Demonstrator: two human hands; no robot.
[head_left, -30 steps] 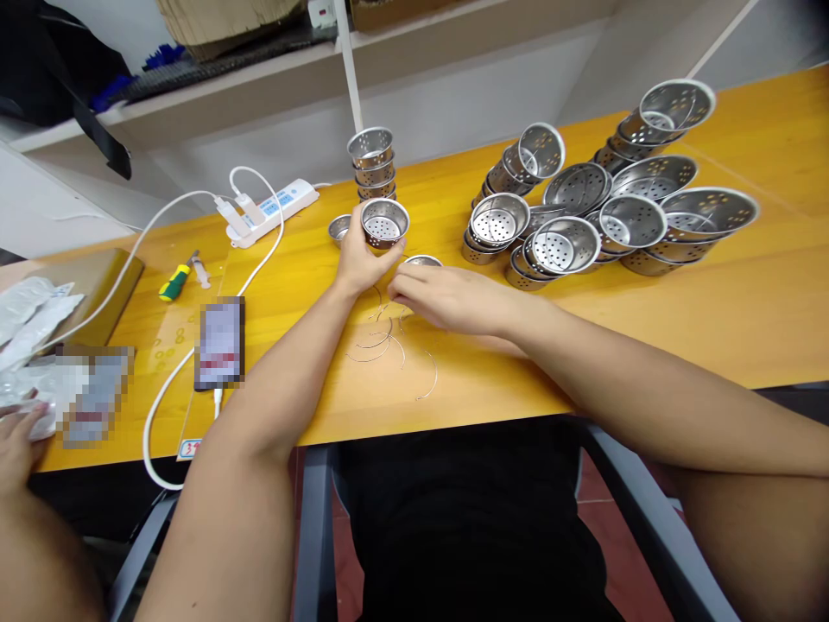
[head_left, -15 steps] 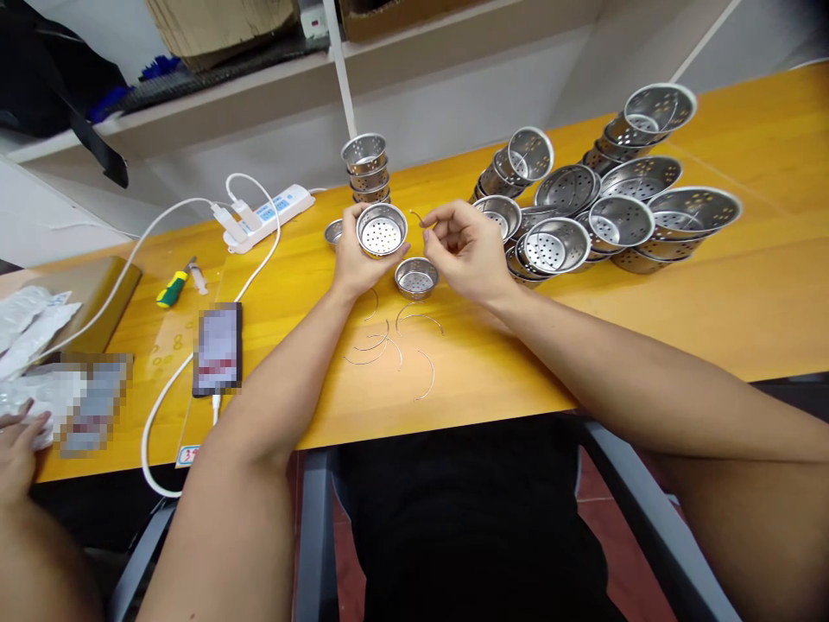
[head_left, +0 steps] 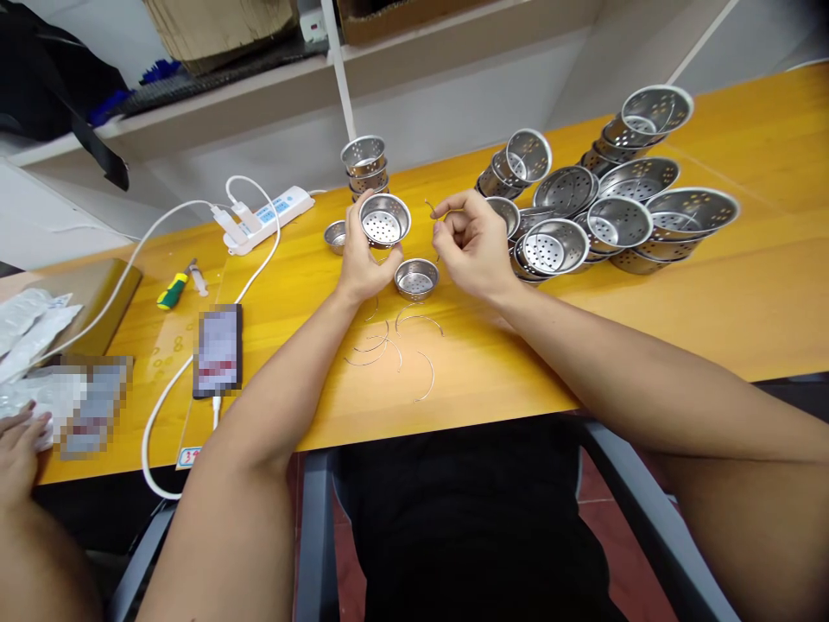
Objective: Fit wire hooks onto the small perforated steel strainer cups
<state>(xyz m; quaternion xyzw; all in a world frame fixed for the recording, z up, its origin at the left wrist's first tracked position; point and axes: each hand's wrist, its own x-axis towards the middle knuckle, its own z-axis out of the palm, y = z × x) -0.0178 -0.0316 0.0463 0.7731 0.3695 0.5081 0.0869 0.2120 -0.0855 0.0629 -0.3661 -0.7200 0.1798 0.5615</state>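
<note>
A small perforated metal cup, its opening tilted toward me, is held in my left hand. To the right of it, my right hand pinches a thin curved wire between thumb and forefinger; the wire does not touch the cup. Beneath my hands a shallow perforated metal cup stands on the table. Several loose curved wires lie in front of it. Behind my left hand rises a stack of perforated cups, with a small cup at its left.
Several stacked and tilted metal cups cover the table at the right. A power strip, a screwdriver, a phone and a white cable are at the left. Another person's hand rests at the far left edge.
My left hand has tilted and lifted the cup slightly. My right hand has shifted a little to the right with the wire, widening the gap between them.
</note>
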